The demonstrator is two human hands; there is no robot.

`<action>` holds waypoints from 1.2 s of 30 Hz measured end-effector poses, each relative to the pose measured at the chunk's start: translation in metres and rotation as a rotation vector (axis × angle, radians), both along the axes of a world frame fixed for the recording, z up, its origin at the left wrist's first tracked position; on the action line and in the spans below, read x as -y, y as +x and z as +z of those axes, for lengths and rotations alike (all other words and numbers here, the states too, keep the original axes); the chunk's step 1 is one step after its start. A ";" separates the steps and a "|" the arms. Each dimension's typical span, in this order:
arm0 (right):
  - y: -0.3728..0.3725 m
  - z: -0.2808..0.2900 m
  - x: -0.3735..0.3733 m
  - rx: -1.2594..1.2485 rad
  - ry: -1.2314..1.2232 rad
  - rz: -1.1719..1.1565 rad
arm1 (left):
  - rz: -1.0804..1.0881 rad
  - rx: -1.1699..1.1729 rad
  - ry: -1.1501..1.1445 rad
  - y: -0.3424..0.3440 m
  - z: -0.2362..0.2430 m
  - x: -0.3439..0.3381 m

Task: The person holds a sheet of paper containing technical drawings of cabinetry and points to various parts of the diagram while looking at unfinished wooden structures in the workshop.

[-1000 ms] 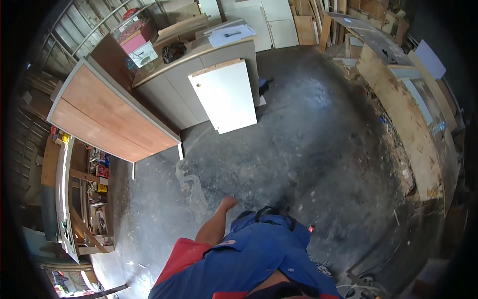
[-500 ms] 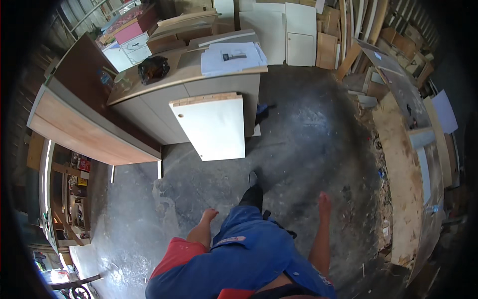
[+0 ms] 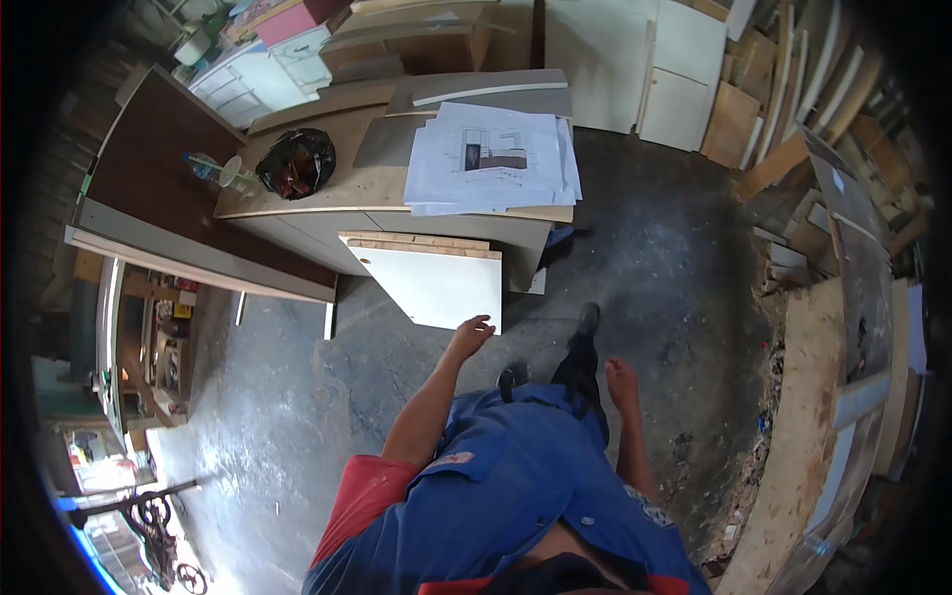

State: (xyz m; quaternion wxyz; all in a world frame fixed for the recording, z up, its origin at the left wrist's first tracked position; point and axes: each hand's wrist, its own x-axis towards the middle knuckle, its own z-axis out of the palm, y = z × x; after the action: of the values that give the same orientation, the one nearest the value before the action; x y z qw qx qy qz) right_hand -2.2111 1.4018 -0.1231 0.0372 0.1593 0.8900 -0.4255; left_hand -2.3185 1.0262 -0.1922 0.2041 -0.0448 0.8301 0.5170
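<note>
Panel (image 3: 431,283), lower edge partly behind left hand (image 3: 476,331) — contact unclear

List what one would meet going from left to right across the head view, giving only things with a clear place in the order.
Translucent plastic container, crumpled black plastic bag, white rectangular panel, bare right hand, long stained light-brown plywood board.

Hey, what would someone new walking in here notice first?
The bright white panel stands out first, in front of the grey counter, with the person's left hand near its lower right corner in the picture. Next come the white paper sheets on top of the counter and the black plastic bag to their left.
</note>
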 end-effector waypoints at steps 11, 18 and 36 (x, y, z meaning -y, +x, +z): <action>-0.335 0.147 0.024 -0.287 -0.238 0.590 | 0.735 0.841 -0.449 0.176 -0.072 0.031; -0.492 0.172 0.043 -0.378 -0.243 0.708 | 1.359 0.760 0.248 0.181 -0.034 -0.179; -0.522 0.169 0.082 -0.547 0.335 0.830 | 1.313 0.459 0.372 0.223 -0.074 -0.279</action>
State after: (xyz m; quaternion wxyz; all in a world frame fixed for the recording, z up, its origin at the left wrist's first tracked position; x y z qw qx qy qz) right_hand -2.7328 1.3202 0.0462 -0.0570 -0.3197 0.9114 -0.2529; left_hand -2.0952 1.3053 -0.2660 0.0244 -0.6066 0.4661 0.6436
